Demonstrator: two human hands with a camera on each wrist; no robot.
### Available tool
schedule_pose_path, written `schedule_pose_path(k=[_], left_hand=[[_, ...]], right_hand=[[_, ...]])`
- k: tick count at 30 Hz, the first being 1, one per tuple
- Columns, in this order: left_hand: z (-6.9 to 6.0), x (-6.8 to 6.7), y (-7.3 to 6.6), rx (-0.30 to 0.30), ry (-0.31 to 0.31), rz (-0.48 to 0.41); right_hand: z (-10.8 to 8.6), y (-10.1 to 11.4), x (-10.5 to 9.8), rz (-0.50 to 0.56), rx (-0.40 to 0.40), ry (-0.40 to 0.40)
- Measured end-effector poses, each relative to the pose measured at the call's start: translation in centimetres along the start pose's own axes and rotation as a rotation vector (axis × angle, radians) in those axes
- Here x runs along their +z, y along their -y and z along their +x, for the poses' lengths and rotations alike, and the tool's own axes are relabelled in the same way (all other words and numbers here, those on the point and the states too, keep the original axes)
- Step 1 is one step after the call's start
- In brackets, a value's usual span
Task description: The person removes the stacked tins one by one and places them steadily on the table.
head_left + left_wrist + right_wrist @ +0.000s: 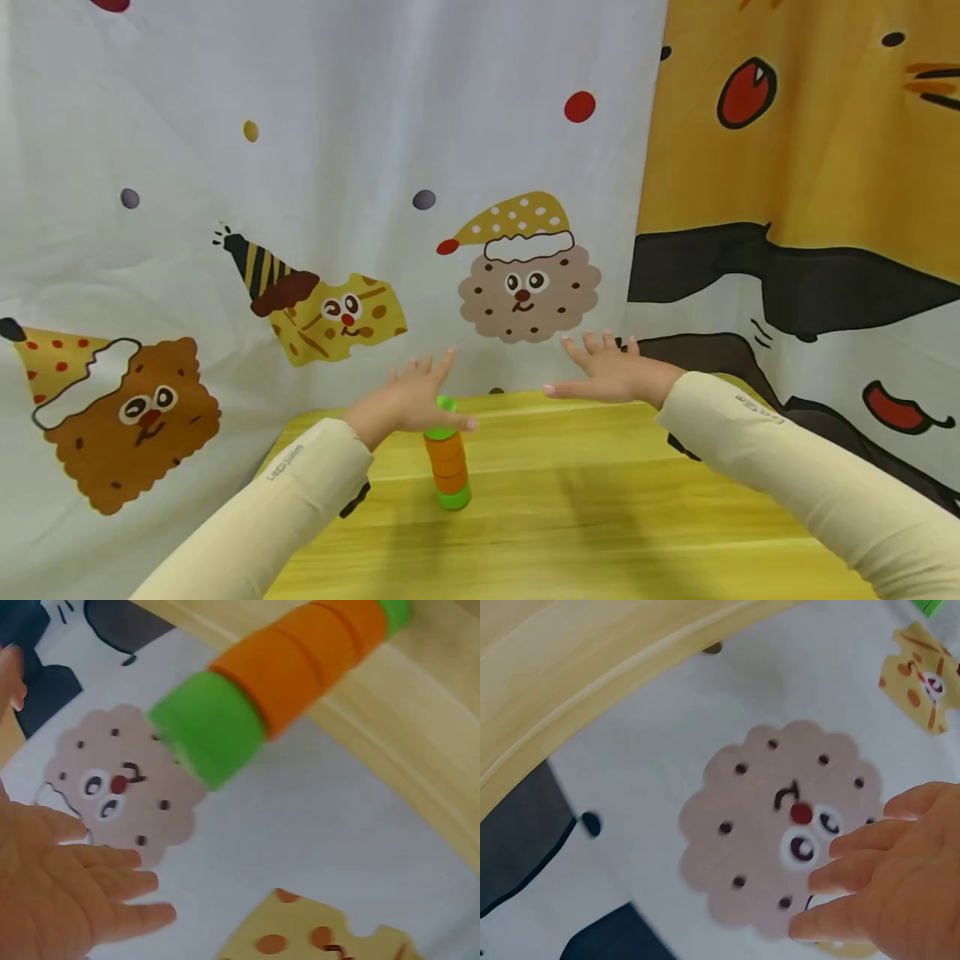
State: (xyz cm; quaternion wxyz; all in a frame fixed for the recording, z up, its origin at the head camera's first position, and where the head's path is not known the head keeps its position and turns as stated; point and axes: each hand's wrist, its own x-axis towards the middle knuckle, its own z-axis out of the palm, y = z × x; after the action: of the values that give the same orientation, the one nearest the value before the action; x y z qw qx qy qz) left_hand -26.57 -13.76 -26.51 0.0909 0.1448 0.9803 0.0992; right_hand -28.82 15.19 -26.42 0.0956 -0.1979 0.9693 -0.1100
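Observation:
A stack of round pieces (447, 462), orange in the middle with green at both ends, stands upright on the wooden table (570, 467). Just above and in front of its upper part, as the head view has it, is my left hand (408, 400), fingers straight and spread. The left wrist view has that hand (67, 885) apart from the stack (292, 664), holding nothing. Over the table's far right part hovers my right hand (615, 371), fingers extended, thumb pointing left. Nothing is in the right hand (907, 877) in its wrist view either.
Behind the table hangs a white cloth (360, 125) printed with cartoon biscuits and cheese. To the right the cloth carries a large orange and black print (825, 167). The table's far edge runs close to the cloth.

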Motion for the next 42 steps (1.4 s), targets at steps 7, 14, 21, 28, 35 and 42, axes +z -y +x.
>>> schedule_pose_path(k=[7,14,21,28,35,42], left_hand=[[0.2,1.3,2.4,0.014,-0.032,-0.185],[0.6,3.1,4.2,-0.023,-0.083,-0.266],[1.2,5.1,5.9,-0.046,-0.117,-0.308],[1.5,6.9,7.0,-0.012,-0.164,-0.426],[1.7,7.9,7.2,0.040,-0.198,-0.471],[1.9,8.3,7.3,0.063,-0.203,-0.497]], right_hand=[[2.4,3.7,1.3,0.003,-0.129,0.011],[4.5,6.9,3.0,0.024,-0.209,0.051],[6.6,8.7,4.6,0.060,-0.245,0.054],[8.0,9.9,6.3,0.129,-0.256,0.036],[8.8,10.5,7.5,0.200,-0.372,-0.016],[9.6,11.1,8.6,0.171,-0.380,-0.069]])
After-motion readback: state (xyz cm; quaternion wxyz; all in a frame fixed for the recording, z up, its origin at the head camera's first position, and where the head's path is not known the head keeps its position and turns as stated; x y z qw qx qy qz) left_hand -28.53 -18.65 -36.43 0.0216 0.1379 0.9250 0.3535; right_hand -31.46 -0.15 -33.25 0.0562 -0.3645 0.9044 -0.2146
